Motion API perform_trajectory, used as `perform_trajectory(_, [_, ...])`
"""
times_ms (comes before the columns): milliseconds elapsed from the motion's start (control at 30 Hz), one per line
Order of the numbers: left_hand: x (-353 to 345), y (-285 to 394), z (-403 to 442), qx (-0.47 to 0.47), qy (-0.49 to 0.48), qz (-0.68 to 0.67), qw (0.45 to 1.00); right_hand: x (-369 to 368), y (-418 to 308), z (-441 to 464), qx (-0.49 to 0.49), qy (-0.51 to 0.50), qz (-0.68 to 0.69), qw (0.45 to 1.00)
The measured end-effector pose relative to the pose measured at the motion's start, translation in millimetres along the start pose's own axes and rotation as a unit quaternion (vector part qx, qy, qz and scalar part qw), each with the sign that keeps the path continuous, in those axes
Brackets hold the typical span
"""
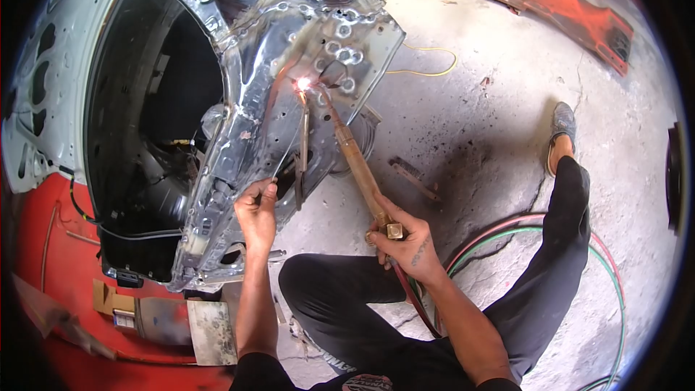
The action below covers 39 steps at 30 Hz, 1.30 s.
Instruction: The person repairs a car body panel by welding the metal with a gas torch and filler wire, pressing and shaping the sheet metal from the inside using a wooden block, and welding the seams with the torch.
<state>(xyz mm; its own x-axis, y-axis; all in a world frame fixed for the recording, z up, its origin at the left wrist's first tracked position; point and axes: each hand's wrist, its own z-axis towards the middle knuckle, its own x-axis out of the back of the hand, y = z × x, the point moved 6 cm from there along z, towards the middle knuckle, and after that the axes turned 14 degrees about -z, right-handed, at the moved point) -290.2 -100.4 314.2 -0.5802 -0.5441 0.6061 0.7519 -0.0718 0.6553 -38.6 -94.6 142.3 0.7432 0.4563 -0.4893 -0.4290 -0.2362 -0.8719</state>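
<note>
Right hand (407, 237) grips long brass torch (355, 159) at silver sheet-metal car body (253, 61); left hand (256, 211) pinches thin metal rod (285, 165). Right of body: orange metal panel (554, 11), paired red and green hoses (532, 216).

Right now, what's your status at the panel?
Right hand gripping torch; left hand pinching thin rod. Bright glow on metal panel. Hoses looped on floor, away from glow.

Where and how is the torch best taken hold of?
Probably by the thick rear body of the torch, from the person's side, where the right hand grips it. The slim front end points away toward the bright glow on the metal panel, so the rear seems safer.
</note>
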Motion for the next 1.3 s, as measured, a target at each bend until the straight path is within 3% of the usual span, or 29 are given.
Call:
perform_trajectory(333, [-7.0, -10.6, -4.2, 0.07, 0.012, -0.125, 0.99, -0.5, -0.1, 0.5, 0.006, -0.001, -0.003, 1.0])
perform_trajectory(1300, [-10.0, -15.8, -1.7, 0.08, 0.013, -0.14, 0.987, -1.3, 2.8, 1.5, 0.019, 0.012, -0.035, 0.999])
